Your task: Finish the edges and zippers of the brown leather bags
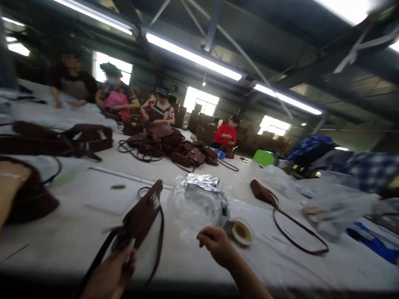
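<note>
My left hand [110,268] is closed around the lower end of a dark brown handbag [143,216], which stands tilted above the white table. The bag's thin strap [160,245] hangs down on its right side. My right hand [216,245] has its fingers pinched together over the table. Whatever is between those fingertips, if anything, is too small to make out. Just right of this hand lies a roll of tape [242,231]. Beyond it sits a heap of clear plastic bags with a silvery top [199,195].
A pile of brown handbags [165,143] covers the table's middle, with more bags [87,137] at left. One bag with a long strap [263,193] lies at right near crumpled plastic [336,207]. Several people work across the table. An arm [14,187] enters at far left.
</note>
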The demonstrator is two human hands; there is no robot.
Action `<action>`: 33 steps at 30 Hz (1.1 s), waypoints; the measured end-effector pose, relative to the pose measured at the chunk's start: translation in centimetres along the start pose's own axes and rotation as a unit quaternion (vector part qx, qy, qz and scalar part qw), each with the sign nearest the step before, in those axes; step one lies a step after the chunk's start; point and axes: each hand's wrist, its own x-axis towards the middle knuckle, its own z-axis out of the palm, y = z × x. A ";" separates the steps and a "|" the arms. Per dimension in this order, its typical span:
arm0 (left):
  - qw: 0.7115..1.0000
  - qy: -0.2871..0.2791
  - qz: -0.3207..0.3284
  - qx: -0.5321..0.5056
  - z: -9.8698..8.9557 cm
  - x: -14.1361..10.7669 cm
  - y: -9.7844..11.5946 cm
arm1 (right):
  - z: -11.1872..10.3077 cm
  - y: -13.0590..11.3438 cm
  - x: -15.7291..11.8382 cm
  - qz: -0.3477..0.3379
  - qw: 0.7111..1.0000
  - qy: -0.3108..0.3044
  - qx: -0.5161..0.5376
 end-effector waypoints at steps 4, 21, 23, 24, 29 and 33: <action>1.000 0.010 -0.014 -0.021 -0.3 -0.9 0.2 | 6.4 -4.5 2.2 -0.015 0.986 -0.148 0.080; 0.998 -0.047 0.000 -0.049 -0.7 -1.4 0.5 | 14.5 -7.3 8.5 -0.035 0.962 -0.267 -0.046; 0.998 -0.046 0.002 -0.048 -0.8 -1.3 0.4 | 14.4 -7.9 8.5 -0.025 0.961 -0.270 -0.060; 0.998 -0.044 0.003 -0.047 -0.9 -1.2 0.3 | 14.3 -8.2 8.6 -0.020 0.960 -0.270 -0.065; 0.998 -0.039 0.000 -0.048 -1.1 -0.8 0.0 | 14.6 -8.8 9.2 -0.042 0.954 -0.295 -0.027; 0.998 -0.025 -0.009 -0.061 -1.0 -0.9 0.0 | 15.0 -8.7 9.6 -0.060 0.950 -0.305 -0.031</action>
